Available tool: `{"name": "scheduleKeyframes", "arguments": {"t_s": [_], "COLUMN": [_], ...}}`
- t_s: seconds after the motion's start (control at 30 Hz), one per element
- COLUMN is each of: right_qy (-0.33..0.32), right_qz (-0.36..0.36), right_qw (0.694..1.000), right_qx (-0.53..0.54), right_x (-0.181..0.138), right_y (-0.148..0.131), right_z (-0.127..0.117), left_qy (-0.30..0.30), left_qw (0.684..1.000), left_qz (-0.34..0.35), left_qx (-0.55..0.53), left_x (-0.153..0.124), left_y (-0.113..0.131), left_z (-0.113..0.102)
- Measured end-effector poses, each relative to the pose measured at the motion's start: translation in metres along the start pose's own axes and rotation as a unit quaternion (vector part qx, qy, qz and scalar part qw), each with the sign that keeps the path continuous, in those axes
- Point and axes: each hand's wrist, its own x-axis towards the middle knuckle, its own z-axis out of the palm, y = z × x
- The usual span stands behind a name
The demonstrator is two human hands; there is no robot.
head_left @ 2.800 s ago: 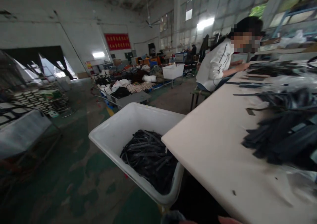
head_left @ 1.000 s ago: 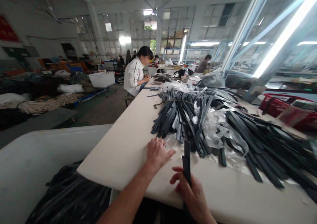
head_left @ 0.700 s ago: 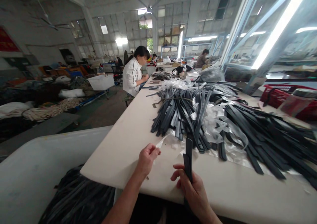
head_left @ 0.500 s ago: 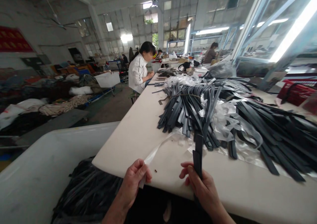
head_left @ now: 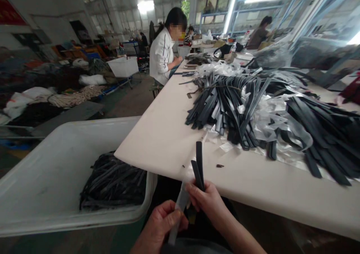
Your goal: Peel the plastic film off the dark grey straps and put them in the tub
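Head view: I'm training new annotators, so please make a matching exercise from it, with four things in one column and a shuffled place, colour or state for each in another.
Things
1. Left hand
2. Right hand
3. Tub
4. Seated co-worker's jacket

Descriptions
A. Has a heap of dark strips lying inside
B. Grips dark straps, their ends jutting above it
C. White with dark lines
D. Pinches the lower part of a pale strip

Pairs: 1-D, 2-B, 3-A, 4-C

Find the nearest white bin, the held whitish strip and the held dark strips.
White bin [head_left: 62,160], head view: inner wall.
Whitish strip [head_left: 182,200], head view: middle.
Held dark strips [head_left: 200,165], head view: taller strip.
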Motion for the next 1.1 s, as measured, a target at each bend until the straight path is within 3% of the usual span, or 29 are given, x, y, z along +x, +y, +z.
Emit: {"name": "scheduleKeyframes", "arguments": {"t_s": [0.17,0.3,0.47,0.63,0.87,1.1], "right_qy": [0.014,0.006,-0.005,-0.019,0.001,0.032], "right_qz": [-0.063,-0.096,-0.103,-0.102,-0.114,-0.107], "right_qw": [0.992,0.983,0.981,0.981,0.979,0.977], "right_qx": [-0.110,-0.154,-0.165,-0.161,-0.170,-0.184], "right_x": [-0.013,-0.020,-0.022,-0.025,-0.024,-0.026], "right_y": [-0.008,-0.011,-0.008,-0.005,-0.005,-0.007], "right_z": [-0.011,-0.015,-0.019,-0.021,-0.030,-0.038], "left_qy": [0.017,-0.057,-0.112,-0.108,-0.111,-0.129], "left_qw": [0.999,0.997,0.993,0.994,0.992,0.975], "left_qz": [0.037,0.012,-0.006,-0.023,-0.049,-0.133], "left_qx": [-0.031,-0.040,-0.026,-0.003,0.044,0.119], "left_x": [0.015,0.028,0.035,0.037,0.031,0.023], "left_y": [0.020,0.027,0.018,0.007,0.012,0.008], "left_z": [0.012,0.017,0.016,0.011,0.011,0.012]}}
